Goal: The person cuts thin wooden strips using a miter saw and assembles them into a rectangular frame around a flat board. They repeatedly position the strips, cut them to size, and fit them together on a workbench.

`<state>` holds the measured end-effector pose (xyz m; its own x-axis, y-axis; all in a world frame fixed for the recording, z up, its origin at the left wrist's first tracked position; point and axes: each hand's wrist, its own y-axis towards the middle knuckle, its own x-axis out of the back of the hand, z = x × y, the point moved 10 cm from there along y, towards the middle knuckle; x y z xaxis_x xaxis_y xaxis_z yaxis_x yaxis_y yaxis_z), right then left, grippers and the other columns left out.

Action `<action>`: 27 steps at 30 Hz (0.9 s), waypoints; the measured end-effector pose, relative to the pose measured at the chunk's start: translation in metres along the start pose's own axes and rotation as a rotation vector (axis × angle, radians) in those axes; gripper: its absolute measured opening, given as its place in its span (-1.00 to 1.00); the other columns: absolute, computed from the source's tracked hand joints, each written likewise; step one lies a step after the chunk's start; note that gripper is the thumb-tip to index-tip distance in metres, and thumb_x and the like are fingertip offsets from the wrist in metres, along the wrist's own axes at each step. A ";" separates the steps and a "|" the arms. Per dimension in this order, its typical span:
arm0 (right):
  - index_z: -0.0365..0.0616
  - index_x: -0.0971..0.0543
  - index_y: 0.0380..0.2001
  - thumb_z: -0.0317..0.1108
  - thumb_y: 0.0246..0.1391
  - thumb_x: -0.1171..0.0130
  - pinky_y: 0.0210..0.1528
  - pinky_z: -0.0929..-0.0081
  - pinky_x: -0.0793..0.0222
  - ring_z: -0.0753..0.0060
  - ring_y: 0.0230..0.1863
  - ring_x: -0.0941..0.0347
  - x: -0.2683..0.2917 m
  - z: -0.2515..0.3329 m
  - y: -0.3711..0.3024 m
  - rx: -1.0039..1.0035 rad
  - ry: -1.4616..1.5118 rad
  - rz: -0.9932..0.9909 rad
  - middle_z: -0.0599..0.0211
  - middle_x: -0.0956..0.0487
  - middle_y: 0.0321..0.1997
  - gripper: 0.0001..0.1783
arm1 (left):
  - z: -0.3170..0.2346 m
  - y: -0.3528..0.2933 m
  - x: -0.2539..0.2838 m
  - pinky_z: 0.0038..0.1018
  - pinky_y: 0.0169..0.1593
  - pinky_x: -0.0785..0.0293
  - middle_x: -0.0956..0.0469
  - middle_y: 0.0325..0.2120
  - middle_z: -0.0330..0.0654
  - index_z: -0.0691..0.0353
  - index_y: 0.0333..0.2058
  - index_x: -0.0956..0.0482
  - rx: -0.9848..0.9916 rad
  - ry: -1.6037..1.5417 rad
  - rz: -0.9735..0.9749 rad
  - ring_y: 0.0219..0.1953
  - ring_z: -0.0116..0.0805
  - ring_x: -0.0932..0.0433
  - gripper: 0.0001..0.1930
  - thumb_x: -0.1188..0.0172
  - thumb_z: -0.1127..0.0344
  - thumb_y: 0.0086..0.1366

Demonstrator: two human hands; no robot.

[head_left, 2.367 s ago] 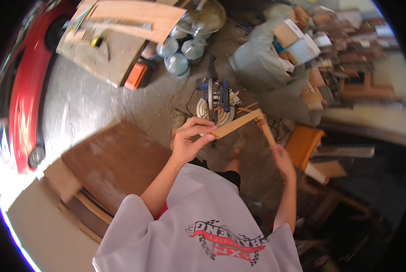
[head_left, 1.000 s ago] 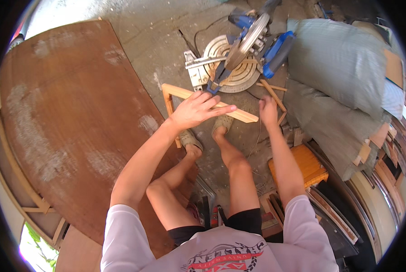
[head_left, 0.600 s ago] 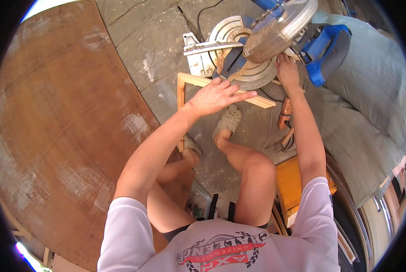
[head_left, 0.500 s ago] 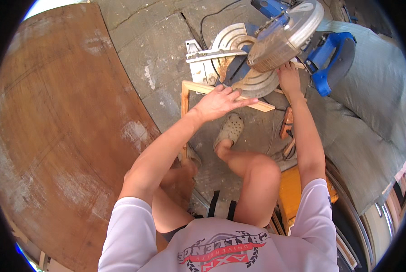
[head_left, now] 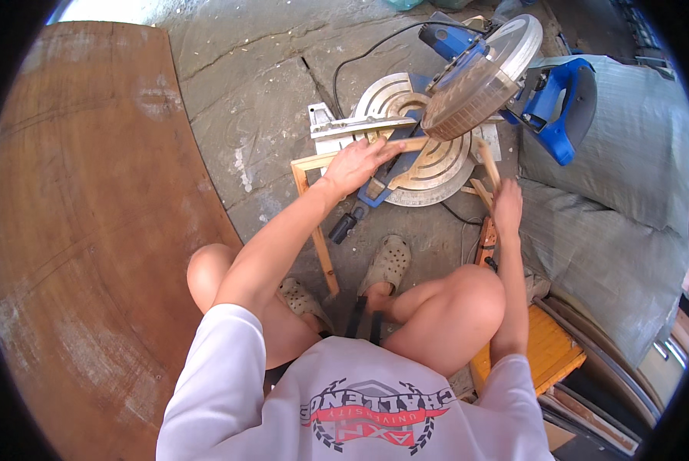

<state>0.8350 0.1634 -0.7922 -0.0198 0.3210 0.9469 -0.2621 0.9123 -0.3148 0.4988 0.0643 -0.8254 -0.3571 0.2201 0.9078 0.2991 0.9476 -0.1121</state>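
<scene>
My left hand (head_left: pixel 353 165) is closed over the top strip of an L-shaped wooden frame (head_left: pixel 312 163). That strip lies across the miter saw's base (head_left: pixel 425 184), by the metal fence (head_left: pixel 360 127), with its right end under the raised blade guard (head_left: pixel 467 104). The frame's other leg hangs down toward my left foot. To the right of the saw base, my right hand (head_left: pixel 507 206) grips a short wooden strip (head_left: pixel 489 161), tilted with its far end beside the base. The fingers of this hand are partly hidden. Above it is the saw's blue handle (head_left: pixel 563 111).
A large brown board (head_left: pixel 106 207) covers the left side. Grey sheeting (head_left: pixel 590 230) lies at the right. An orange-brown wooden piece (head_left: pixel 486 242) and a yellow wooden box-like thing (head_left: pixel 548 349) sit near my right knee. A black cord (head_left: pixel 340 73) runs behind the saw.
My left hand has moved the L-shaped frame from in front of the saw onto its base. My right hand has come back toward me from beside the blade guard, holding the short strip.
</scene>
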 end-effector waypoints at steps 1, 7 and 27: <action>-0.35 -0.49 0.17 -0.04 0.37 -0.10 0.29 -0.11 -0.33 -0.38 0.21 -0.43 -0.002 -0.020 -0.019 -0.162 0.082 0.007 -0.31 -0.51 0.22 -0.43 | 0.002 0.002 -0.002 -0.25 0.06 -0.59 -0.43 0.04 -0.14 -0.29 0.51 -0.13 0.003 0.025 -0.021 -0.12 -0.13 -0.54 -0.20 -0.07 0.45 0.34; -0.28 -0.54 0.14 -0.06 0.39 -0.11 0.16 -0.04 -0.44 -0.33 0.13 -0.50 0.055 0.017 -0.083 -0.069 0.211 0.154 -0.23 -0.57 0.14 -0.50 | -0.007 0.003 0.000 -0.33 0.30 -0.32 -0.44 0.14 -0.16 0.09 0.39 -0.38 -0.132 0.453 -0.177 0.21 -0.22 -0.39 -0.37 -0.10 0.35 0.31; -0.40 -0.39 0.04 0.03 0.19 -0.33 0.10 -0.13 -0.40 -0.41 0.05 -0.46 -0.194 0.320 -0.252 -0.323 0.770 0.180 -0.28 -0.52 -0.01 -0.31 | 0.045 0.031 0.001 -0.20 0.02 -0.64 -0.44 0.05 -0.11 -0.34 0.38 -0.39 -0.266 0.131 0.064 0.03 -0.05 -0.52 -0.46 -0.14 0.14 0.45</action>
<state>0.5957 -0.2098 -0.8751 0.6569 0.4450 0.6087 -0.0274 0.8208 -0.5705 0.4680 0.1045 -0.8466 -0.2183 0.2290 0.9486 0.5445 0.8353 -0.0763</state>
